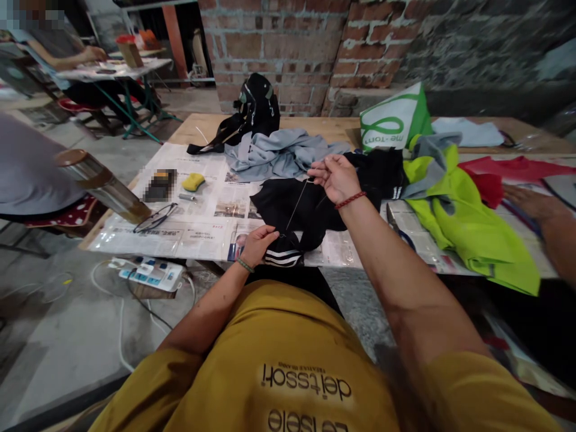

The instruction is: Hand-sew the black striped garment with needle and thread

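Note:
A black garment [288, 201] with white stripes lies bunched on the table in front of me. At its near left edge my left hand [257, 245] is closed, thumb and finger pinching the cloth. My right hand [333, 179] is raised above the garment, its fingers pinched on a pale thread [297, 206]. The thread runs taut and slanting down to the cloth beside my left fingertips. Any needle between the right fingers is too small to make out. Grey cloth [283, 153] lies crumpled just behind the garment.
Newspaper under clear plastic covers the table [202, 231]. To the left are a bottle [105, 186], glasses [156, 218] and a yellow sponge [193, 182]. Scissors [398, 228] and a lime-green garment [468, 222] lie right, near another person's arm [558, 222]. A power strip [150, 273] sits below.

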### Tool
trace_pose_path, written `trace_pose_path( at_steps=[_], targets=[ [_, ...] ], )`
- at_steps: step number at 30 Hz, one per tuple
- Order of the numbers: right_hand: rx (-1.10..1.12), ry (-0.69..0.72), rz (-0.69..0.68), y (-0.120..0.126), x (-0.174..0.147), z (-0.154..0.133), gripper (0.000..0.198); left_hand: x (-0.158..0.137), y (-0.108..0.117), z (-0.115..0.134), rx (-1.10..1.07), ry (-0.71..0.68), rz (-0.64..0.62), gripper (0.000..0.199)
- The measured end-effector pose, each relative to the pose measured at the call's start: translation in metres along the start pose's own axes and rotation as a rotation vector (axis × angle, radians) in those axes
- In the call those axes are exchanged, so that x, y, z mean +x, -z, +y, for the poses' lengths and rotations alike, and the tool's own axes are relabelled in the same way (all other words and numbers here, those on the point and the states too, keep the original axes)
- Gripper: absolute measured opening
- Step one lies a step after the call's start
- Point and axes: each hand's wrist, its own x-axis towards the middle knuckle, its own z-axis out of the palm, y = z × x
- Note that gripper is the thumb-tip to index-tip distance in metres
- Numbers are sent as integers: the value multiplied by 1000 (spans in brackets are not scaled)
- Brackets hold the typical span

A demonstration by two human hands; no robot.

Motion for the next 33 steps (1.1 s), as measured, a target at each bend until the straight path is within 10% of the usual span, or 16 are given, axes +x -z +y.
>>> trace_pose_path(
  at_steps=[23, 33],
  targets=[
    [-45, 121, 32, 3, 26, -31, 8, 1, 1, -2, 41, -27, -18, 27],
    [-568, 48, -315, -1, -52, 35, 9, 4, 3, -7, 46, -107, 82, 25]
  ],
)
